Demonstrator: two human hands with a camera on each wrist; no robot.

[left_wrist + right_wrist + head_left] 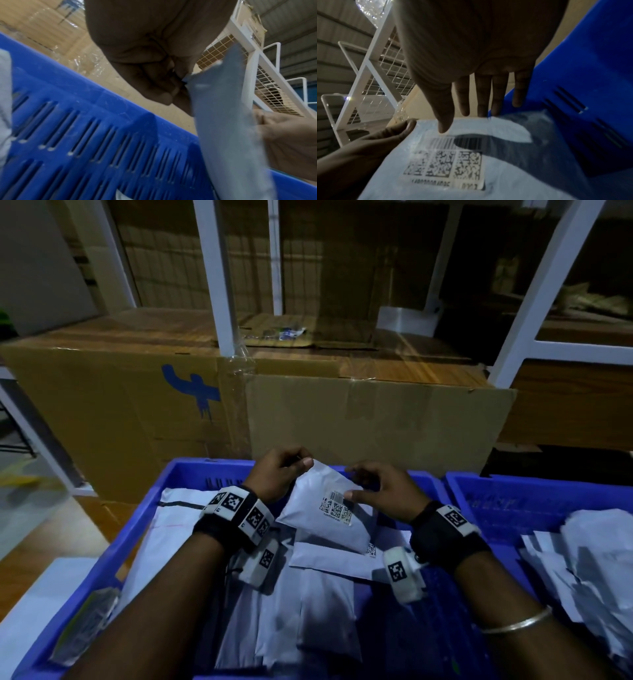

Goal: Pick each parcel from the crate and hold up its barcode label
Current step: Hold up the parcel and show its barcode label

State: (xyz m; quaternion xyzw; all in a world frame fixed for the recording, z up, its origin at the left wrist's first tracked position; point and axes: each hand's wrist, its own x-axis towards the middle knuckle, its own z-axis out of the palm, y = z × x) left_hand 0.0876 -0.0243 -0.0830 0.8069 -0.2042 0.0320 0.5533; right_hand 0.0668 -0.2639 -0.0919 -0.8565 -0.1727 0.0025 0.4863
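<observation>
A small pale grey parcel [325, 525] [223, 121] [513, 182] is held tilted above the far end of the blue crate [191, 470] [85, 121]. Its barcode label [337, 508] [447, 162] faces me. My left hand [301, 462] [180, 83] pinches the parcel's top left corner between thumb and fingers. My right hand [354, 482] [453, 121] is at the top right edge with fingers nearly straight. Its thumb hangs just over the label and throws a shadow on it. Whether that hand touches the parcel is unclear.
Several more grey and white parcels [325, 611] lie in the crate under my wrists. A second blue crate [496, 484] with parcels stands on the right. Large cardboard boxes [137, 405] and white rack posts [219, 285] stand close behind.
</observation>
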